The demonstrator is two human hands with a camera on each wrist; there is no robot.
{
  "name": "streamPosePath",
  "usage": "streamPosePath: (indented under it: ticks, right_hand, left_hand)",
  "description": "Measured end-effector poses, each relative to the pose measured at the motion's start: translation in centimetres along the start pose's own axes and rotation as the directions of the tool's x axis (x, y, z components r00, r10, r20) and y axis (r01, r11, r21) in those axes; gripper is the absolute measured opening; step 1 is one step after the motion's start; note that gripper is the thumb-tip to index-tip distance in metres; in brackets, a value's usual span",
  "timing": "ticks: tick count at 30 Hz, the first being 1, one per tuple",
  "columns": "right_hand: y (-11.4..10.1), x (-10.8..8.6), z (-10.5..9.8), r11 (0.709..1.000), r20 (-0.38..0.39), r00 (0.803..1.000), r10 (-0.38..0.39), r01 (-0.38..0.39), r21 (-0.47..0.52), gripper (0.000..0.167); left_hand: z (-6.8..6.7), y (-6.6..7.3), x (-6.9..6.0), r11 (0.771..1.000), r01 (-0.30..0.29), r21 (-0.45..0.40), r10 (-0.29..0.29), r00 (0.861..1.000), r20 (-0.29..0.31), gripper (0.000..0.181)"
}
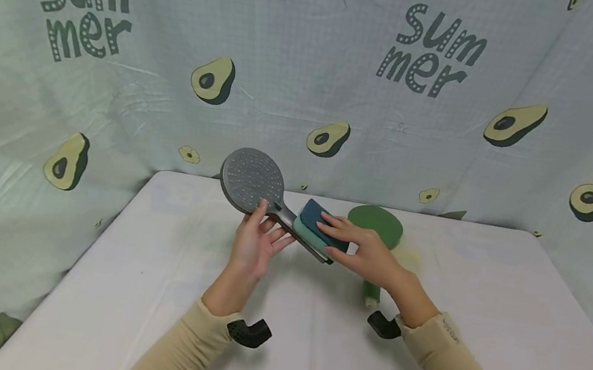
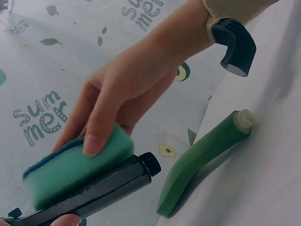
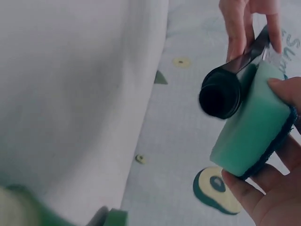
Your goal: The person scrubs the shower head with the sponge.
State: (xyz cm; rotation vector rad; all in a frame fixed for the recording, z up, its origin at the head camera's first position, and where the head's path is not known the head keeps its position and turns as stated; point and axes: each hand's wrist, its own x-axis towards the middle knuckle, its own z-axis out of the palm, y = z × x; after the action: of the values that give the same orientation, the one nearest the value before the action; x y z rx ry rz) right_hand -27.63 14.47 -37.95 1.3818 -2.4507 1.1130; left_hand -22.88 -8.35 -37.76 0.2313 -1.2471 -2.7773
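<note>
A dark grey shower head, with a round nozzle face, is held above the table by my left hand. The thumb lies at the edge of the face and the fingers reach under the neck. My right hand grips a sponge, light green with a dark blue scouring side. Its green side presses along the handle of the shower head. In the right wrist view, the handle's round end sticks out beside the sponge. Behind the right hand, a green shower head lies on the table.
The table has a white cover. Behind it hangs a pale curtain printed with avocados and the word "summer". A black curved wrist mount sits on the left sleeve, and another mount on the right.
</note>
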Motion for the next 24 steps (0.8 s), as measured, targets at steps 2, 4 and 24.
streamPosePath:
  ticks: [2, 4, 24]
  right_hand:
    - [-0.3, 0.6, 0.2, 1.0, -0.005, 1.0, -0.026, 0.026, -0.006, 0.048]
    - [-0.6, 1.0, 0.4, 0.999, -0.004, 0.999, -0.044, 0.044, 0.003, 0.048]
    - [0.5, -0.6, -0.2, 0.999, -0.023, 0.999, -0.029, 0.028, -0.033, 0.05]
  left_hand:
    - [0.1, -0.1, -0.2, 0.999, 0.016, 0.04, -0.016, 1.0, 0.02, 0.053]
    - [0.2, 0.0, -0.3, 0.998, 0.034, 0.056, -0.036, 0.999, 0.028, 0.053]
    - [0.2, 0.7, -0.4, 1.0, -0.002, 0.016, 0.002, 1.0, -0.021, 0.053]
